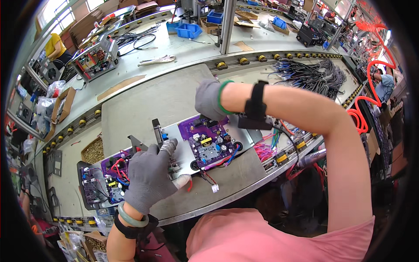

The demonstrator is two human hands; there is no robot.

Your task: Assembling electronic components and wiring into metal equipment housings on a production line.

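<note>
A silver metal plate [244, 133] lies on a grey pallet [144, 102] on the conveyor and carries purple circuit boards. My left hand [150, 177], in a grey glove, rests on the plate's middle and pinches a small part beside a grey upright bracket [157, 130]. My right hand [210, 99], also gloved, reaches across from the right and touches the far edge of the right purple circuit board [208, 140]. A second purple circuit board [111, 172] with red and blue wires sits left of my left hand. What my right fingers hold is hidden.
A bundle of black and blue cables [307, 74] lies at the right rear. Blue bins [188, 29] and cardboard boxes stand on the far bench. A box of small screws [92, 150] sits left of the pallet. Red coiled hoses [364, 118] hang at right. Other workers are at both edges.
</note>
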